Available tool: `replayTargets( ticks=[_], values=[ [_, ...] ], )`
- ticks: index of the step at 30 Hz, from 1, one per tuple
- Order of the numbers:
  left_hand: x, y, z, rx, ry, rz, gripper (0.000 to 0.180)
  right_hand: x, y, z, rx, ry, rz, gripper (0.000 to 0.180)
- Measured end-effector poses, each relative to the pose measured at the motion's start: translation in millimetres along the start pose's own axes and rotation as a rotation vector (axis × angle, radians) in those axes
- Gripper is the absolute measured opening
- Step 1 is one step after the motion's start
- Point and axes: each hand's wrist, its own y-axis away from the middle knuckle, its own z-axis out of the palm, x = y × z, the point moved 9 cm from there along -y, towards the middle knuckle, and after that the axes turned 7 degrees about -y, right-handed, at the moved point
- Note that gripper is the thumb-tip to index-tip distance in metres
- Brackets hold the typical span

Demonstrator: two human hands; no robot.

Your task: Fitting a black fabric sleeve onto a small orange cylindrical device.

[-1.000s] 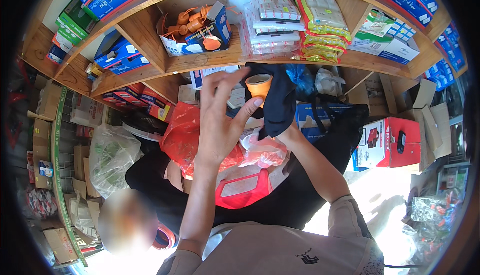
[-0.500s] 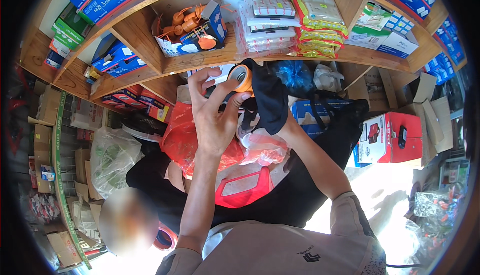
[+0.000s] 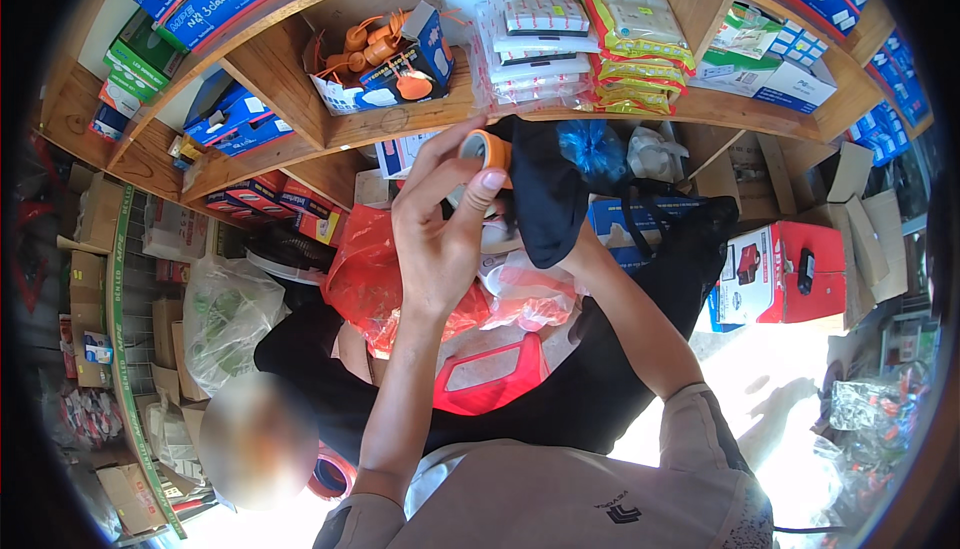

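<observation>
My left hand (image 3: pixel 437 234) is raised in the middle, its fingers and thumb closed around an orange tape roll (image 3: pixel 497 156). The roll is turned partly on its side, so its ring and hollow core show. Directly against it on the right hangs a black cloth item (image 3: pixel 548 199), perhaps a cap. My right hand (image 3: pixel 580 252) reaches up into or behind that black item. Only its wrist end shows; the fingers are hidden. Below both hands lie a red plastic bag (image 3: pixel 362 274) and a clear bag with orange-red contents (image 3: pixel 530 291).
A wooden shelf (image 3: pixel 400 129) curves across just beyond my hands, bearing a box of orange bulb holders (image 3: pixel 405 74) and stacked packets (image 3: pixel 540 39). A red and white box (image 3: pixel 785 274) stands at right. A red plastic frame (image 3: pixel 490 379) lies between my legs.
The left fingers have drawn closer together around the tape roll, and the roll has turned slightly. The black item and right hand have shifted slightly right.
</observation>
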Motion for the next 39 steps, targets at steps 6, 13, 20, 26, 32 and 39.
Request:
replayTargets(
  ticks=[6, 13, 20, 26, 32, 39],
  values=[
    [-13.4, 16.5, -8.2, 0.304, 0.242, -0.276, 0.024, 20.0, 13.0, 18.9, 0.025, -0.265, 0.136, 0.037],
    [-36.8, 37.4, -14.3, 0.472, 0.317, -0.507, 0.018, 8.1, 2.4, 38.6, -0.258, 0.100, -0.051, 0.019],
    [-37.5, 53.1, -1.3, 0.604, 0.650, -0.771, 0.024, -20.4, -0.8, 19.5, -0.161, 0.093, -0.249, 0.023],
    [-41.1, 39.7, -4.4, 0.528, 0.481, -0.653, 0.026, -10.3, -1.4, 6.0, -0.095, 0.165, -0.226, 0.032],
    [-39.7, 24.3, -7.7, 0.494, 0.434, -0.684, 0.030, -9.8, 3.3, -3.8, 0.040, 0.195, -0.254, 0.024],
    [-54.6, 19.7, -4.3, 0.411, 0.607, -0.809, 0.032, -14.8, 13.1, -3.0, 0.046, 0.287, -0.391, 0.024]
  ],
)
